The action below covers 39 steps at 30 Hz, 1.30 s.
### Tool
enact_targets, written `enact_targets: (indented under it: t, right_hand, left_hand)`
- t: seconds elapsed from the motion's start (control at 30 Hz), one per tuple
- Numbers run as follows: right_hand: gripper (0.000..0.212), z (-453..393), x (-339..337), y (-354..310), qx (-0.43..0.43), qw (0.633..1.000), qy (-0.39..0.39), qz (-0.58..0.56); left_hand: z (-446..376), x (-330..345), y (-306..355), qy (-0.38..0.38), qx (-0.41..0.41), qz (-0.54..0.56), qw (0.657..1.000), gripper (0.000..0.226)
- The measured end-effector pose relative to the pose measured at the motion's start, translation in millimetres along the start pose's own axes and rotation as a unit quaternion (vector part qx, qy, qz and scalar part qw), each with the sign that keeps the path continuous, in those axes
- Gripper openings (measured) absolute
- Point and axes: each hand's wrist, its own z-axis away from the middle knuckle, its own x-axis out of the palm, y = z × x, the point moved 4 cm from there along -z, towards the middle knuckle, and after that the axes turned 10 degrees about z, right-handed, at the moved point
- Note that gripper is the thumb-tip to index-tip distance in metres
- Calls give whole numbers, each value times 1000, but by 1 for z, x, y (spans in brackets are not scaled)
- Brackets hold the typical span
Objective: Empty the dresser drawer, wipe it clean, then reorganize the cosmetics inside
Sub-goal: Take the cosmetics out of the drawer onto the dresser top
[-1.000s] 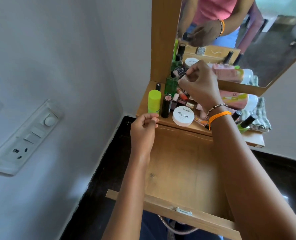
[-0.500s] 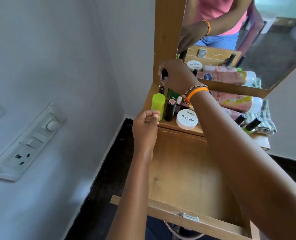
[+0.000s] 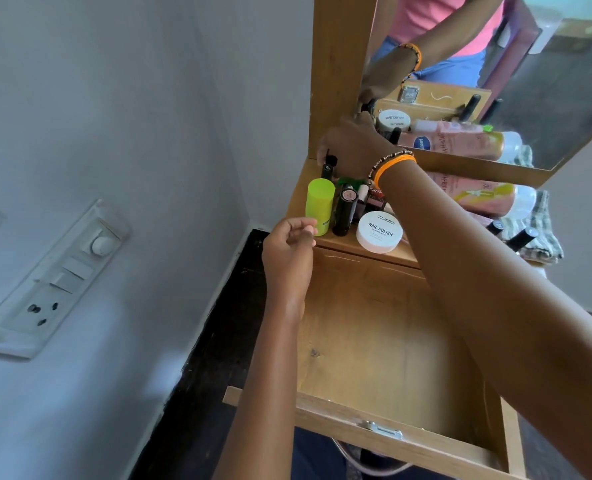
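The wooden drawer [image 3: 374,341] is pulled out and bare inside. Cosmetics crowd the dresser top [image 3: 336,242]: a lime green bottle [image 3: 319,206], a black lipstick tube [image 3: 344,211], a white nail polish remover jar [image 3: 379,232] and a pink lotion bottle [image 3: 478,195] lying on its side. My right hand [image 3: 353,150] reaches to the back left corner and grips the top of a small black tube [image 3: 327,169] standing there. My left hand [image 3: 291,247] hovers at the drawer's back left corner, fingers loosely curled, with nothing visible in it.
A mirror [image 3: 495,81] rises behind the top and reflects the items. A checked cloth [image 3: 544,230] with two black tubes [image 3: 521,237] lies at the right. The wall with a switchboard [image 3: 45,282] stands close on the left, above dark floor [image 3: 211,341].
My right hand moved left from the middle of the cosmetics to the back left corner, bringing a small dark item. My left hand stayed near the drawer's back left corner.
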Motion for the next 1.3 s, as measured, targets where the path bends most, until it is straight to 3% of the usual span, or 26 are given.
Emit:
enact_targets:
  t: [0.3,0.5,0.6,0.7,0.8,0.87,0.93,1.0,1.03,1.1,1.2,1.3]
  right_hand:
    - [22,48,-36,16,68,986,80,-133]
    - [13,151,-43,11,120,956,160,-216]
    - [10,214,-35,21,188,934,191,-238]
    - [8,263,-17,45,285,896,221,-260]
    - [10,287,12,81,392,830,266,-295]
    - [14,291,43,110,481,781,248,-311]
    - [20,286,78,138,542,750,183,-332]
    - [14,276,104,156,558,734,110,-371]
    - [23,271,112,161,557,724,84,-399]
    - [34,262,119,168,549,697,74,-456]
    - [23,257,124,176,554,667,77,-493]
    - [12,260,128,179,573,604,62,-551]
  left_hand:
    - [19,8,-5,-17,-15,-7,1000,19]
    - [44,30,-19,-70,-13,-45,996,20]
    - [62,49,-29,-109,-17,-67,992,21]
    - [80,68,-39,-144,-26,-76,986,23]
    - [93,85,-47,-174,-31,-92,980,23]
    - [101,97,-51,-191,-39,-105,975,23]
    - [108,107,-53,-205,-47,-112,971,22]
    - [114,117,-53,-222,-43,-127,966,19]
    - [116,121,-52,-229,-38,-136,963,18]
    - [120,128,-49,-235,-28,-150,960,18]
    - [120,136,-48,-239,-19,-157,958,17]
    - [119,142,-49,-243,-19,-161,956,16]
